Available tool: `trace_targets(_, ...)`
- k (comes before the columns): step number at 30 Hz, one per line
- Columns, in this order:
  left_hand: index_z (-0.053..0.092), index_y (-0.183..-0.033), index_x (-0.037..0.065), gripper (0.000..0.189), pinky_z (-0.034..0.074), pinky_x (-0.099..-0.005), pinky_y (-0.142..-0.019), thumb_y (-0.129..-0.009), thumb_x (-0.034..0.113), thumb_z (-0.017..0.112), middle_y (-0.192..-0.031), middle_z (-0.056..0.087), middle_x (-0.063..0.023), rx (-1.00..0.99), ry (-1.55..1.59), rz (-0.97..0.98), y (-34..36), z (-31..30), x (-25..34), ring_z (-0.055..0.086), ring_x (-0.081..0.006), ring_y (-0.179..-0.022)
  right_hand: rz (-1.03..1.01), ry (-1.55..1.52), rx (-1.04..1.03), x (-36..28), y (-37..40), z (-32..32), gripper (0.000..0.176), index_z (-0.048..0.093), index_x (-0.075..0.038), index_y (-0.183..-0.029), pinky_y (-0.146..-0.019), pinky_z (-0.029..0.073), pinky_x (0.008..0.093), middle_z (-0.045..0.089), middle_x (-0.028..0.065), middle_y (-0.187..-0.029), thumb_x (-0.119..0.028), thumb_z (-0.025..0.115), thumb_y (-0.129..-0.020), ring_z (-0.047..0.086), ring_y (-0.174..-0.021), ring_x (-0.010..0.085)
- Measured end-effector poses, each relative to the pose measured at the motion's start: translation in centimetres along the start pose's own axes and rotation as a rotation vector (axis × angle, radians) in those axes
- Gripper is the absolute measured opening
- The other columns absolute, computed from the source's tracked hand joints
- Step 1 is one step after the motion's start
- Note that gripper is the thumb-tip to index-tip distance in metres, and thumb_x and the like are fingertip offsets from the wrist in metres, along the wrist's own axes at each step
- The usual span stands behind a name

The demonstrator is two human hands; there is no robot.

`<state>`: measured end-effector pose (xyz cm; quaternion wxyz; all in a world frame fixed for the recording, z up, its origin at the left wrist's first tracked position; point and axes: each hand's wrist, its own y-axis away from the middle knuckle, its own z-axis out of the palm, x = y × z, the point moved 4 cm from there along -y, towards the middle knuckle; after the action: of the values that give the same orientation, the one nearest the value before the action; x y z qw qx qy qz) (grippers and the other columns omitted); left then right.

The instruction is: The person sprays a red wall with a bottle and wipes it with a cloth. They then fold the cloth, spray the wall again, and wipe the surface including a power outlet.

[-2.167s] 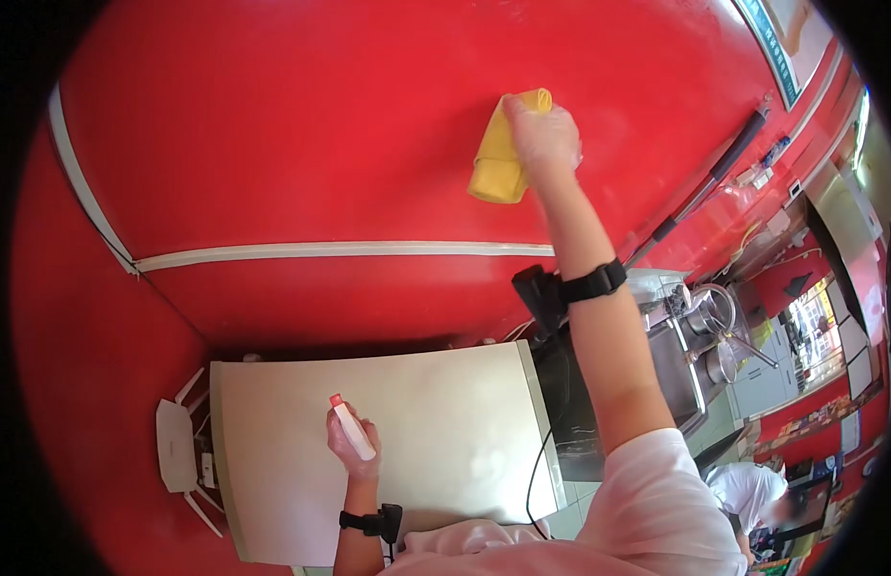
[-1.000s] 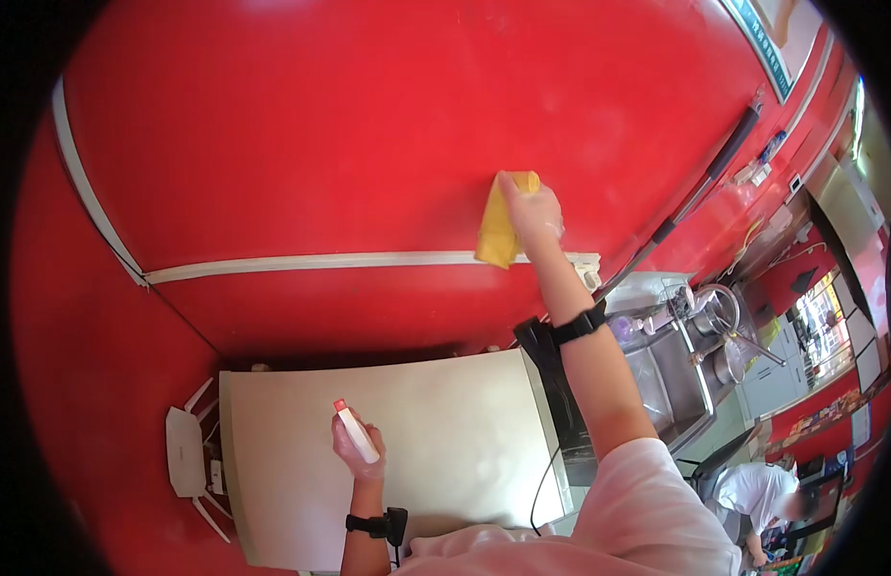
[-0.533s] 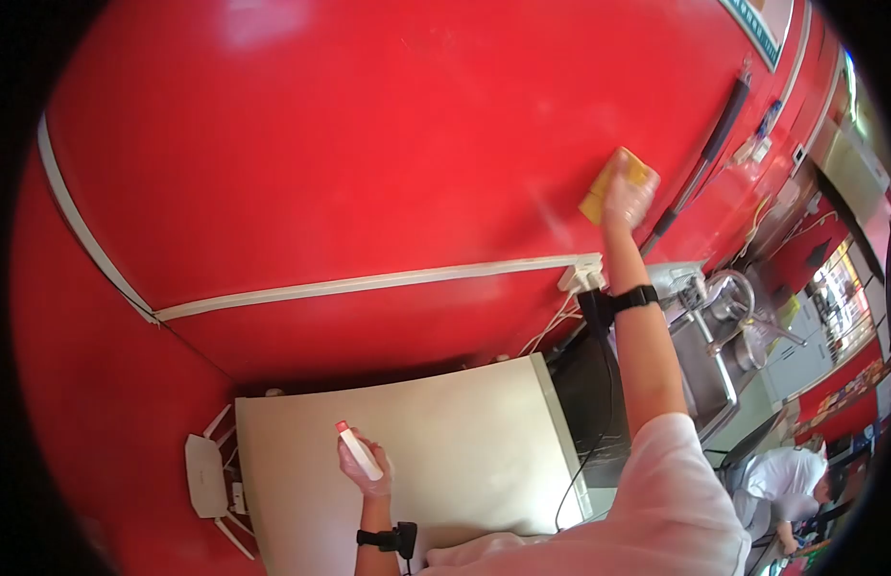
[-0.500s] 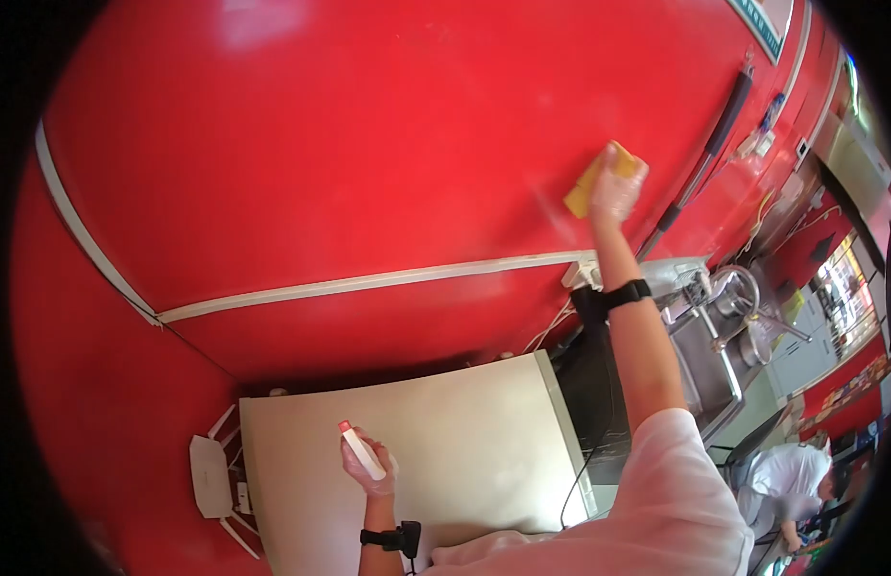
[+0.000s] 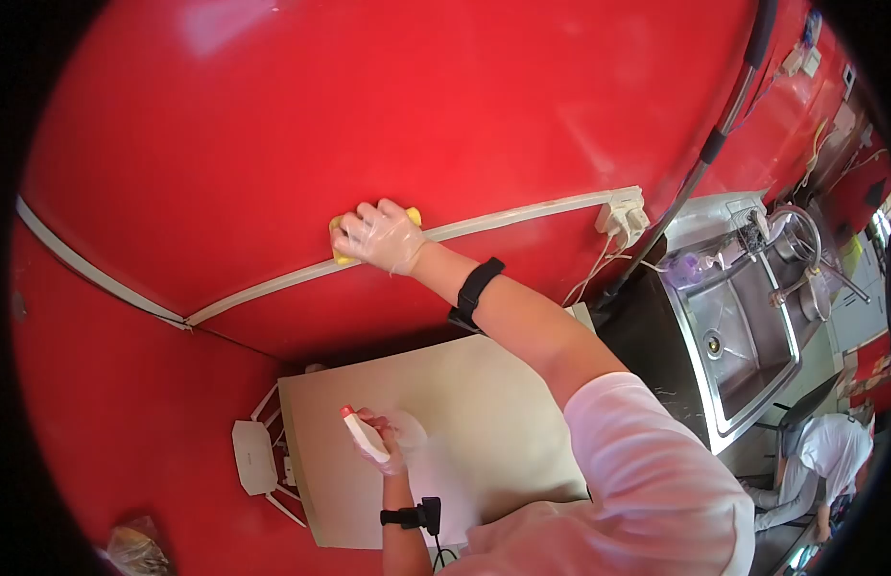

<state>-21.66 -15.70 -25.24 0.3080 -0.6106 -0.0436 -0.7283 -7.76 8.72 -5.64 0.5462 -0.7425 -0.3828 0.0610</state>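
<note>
My right hand (image 5: 386, 240), in a clear plastic glove, presses a folded yellow cloth (image 5: 341, 252) flat against the red wall (image 5: 368, 115). It sits just at the white cable strip (image 5: 522, 217) that runs across the wall. Most of the cloth is hidden under the fingers. Lower down, my gloved left hand (image 5: 392, 459) is closed around a spray bottle whose white head (image 5: 368, 440) has a red nozzle. The bottle's body is blurred and hard to make out. It is held above a beige flat-topped surface (image 5: 503, 413).
A white router (image 5: 254, 457) with antennas stands left of the beige surface. Cables hang from a socket (image 5: 622, 217) at the strip's right end. Further right are a dark pole (image 5: 700, 168), a metal sink (image 5: 738, 336) and a seated person (image 5: 834, 451).
My right hand has moved the yellow cloth left and down along the wall, from near the pole to the cable strip. The view has shifted, showing more of the sink. My left hand keeps the bottle.
</note>
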Motion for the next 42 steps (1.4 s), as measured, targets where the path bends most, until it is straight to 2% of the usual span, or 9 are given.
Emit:
trace_targets(4, 0.030, -0.137, 0.009, 0.071, 0.044, -0.0229, -0.054, -0.073, -0.004, 0.058, -0.099, 0.048, -0.0005, -0.062, 0.153, -0.060, -0.4, 0.3, 0.5, 0.048, -0.0085, -0.067, 0.089, -0.018, -0.027, 6.1, 1.7, -3.8, 0.014, 0.056, -0.019, -0.085, -0.057, 0.042, 0.0319, 0.052, -0.0017, -0.079, -0.018, 0.057, -0.071, 0.054, -0.073, 0.0158)
trace_targets(8, 0.031, -0.131, 0.008, 0.068, 0.045, -0.0217, -0.051, -0.069, -0.009, 0.052, -0.101, 0.047, -0.0007, 0.022, -0.019, 0.011, -0.4, 0.3, 0.6, 0.048, -0.0077, -0.066, 0.257, 0.158, 0.273, 14.2, 6.9, -9.0, 0.027, 0.056, -0.015, -0.073, -0.047, 0.041, 0.0313, 0.052, 0.0015, -0.071, -0.011, 0.071, -0.051, 0.053, -0.058, 0.0191)
trace_targets(16, 0.039, -0.120, 0.005, 0.055, 0.046, -0.0209, -0.053, -0.068, -0.004, 0.054, -0.097, 0.048, -0.0011, 0.069, -0.059, 0.007, -0.1, 0.9, 1.8, 0.048, -0.0077, -0.064, 0.950, 0.229, 0.644, 21.7, 17.1, -12.9, 0.035, 0.051, -0.002, -0.094, -0.056, 0.044, 0.0380, 0.053, 0.0153, -0.077, -0.016, 0.074, -0.072, 0.054, -0.067, 0.0315)
trace_targets(22, 0.045, -0.112, 0.003, 0.051, 0.048, -0.0212, -0.060, -0.073, 0.017, 0.075, -0.097, 0.052, -0.0020, 0.121, 0.001, -0.059, 0.6, 0.5, -0.5, 0.052, -0.0092, -0.073, 0.397, 0.219, 0.403, 10.9, 8.2, -6.3, 0.043, 0.048, -0.004, -0.096, -0.050, 0.039, 0.0401, 0.049, 0.0137, -0.072, -0.008, 0.078, -0.066, 0.048, -0.060, 0.0316)
trace_targets(25, 0.047, -0.110, 0.002, 0.044, 0.048, -0.0223, -0.061, -0.074, 0.013, 0.071, -0.094, 0.054, -0.0031, 0.136, 0.197, -0.157, 0.9, 1.0, -0.8, 0.054, -0.0097, -0.074, 0.337, 0.153, 0.392, 5.7, 3.6, -2.6, 0.043, 0.049, -0.004, -0.095, -0.045, 0.036, 0.0368, 0.048, 0.0119, -0.069, -0.010, 0.079, -0.064, 0.047, -0.057, 0.0284)
trace_targets(29, 0.051, -0.101, 0.000, 0.034, 0.049, -0.0259, -0.059, -0.069, 0.002, 0.061, -0.084, 0.055, -0.0073, 0.130, -0.246, -0.196, 0.8, 0.6, -2.0, 0.056, -0.0156, -0.071, 0.201, -0.052, 0.133, -2.0, -3.1, 2.6, 0.035, 0.056, -0.010, -0.081, -0.053, 0.040, 0.0372, 0.050, 0.0078, -0.076, -0.011, 0.073, -0.050, 0.052, -0.066, 0.0247)
trace_targets(34, 0.051, -0.099, 0.001, 0.036, 0.050, -0.0334, -0.065, -0.064, 0.002, 0.059, -0.085, 0.056, -0.0136, 0.131, -0.302, -0.062, 0.6, 1.2, -1.0, 0.058, -0.0287, -0.074, -0.033, -0.240, -0.147, -11.2, -10.5, 7.7, 0.024, 0.056, -0.010, -0.083, -0.063, 0.044, 0.0346, 0.052, 0.0062, -0.081, -0.010, 0.064, -0.060, 0.055, -0.077, 0.0223)
trace_targets(37, 0.049, -0.093, 0.003, 0.026, 0.044, -0.0202, -0.052, -0.071, -0.003, 0.061, -0.085, 0.051, -0.0044, 0.071, -0.516, 0.169, -0.6, 1.8, 1.7, 0.049, -0.0098, -0.066, -0.154, -0.289, -0.276, -15.0, -13.0, 10.7, 0.015, 0.056, -0.010, -0.086, -0.070, 0.044, 0.0335, 0.054, 0.0061, -0.085, -0.014, 0.056, -0.071, 0.055, -0.084, 0.0216)
trace_targets(42, 0.049, -0.094, 0.003, 0.027, 0.044, -0.0209, -0.053, -0.070, 0.000, 0.061, -0.086, 0.051, -0.0036, 0.074, -0.462, 0.176, -0.1, 1.4, 0.4, 0.050, -0.0098, -0.066, -0.184, -0.343, -0.378, -14.6, -9.6, 10.9, 0.011, 0.058, -0.009, -0.081, -0.074, 0.046, 0.0318, 0.056, 0.0069, -0.086, -0.014, 0.056, -0.072, 0.056, -0.086, 0.0219)
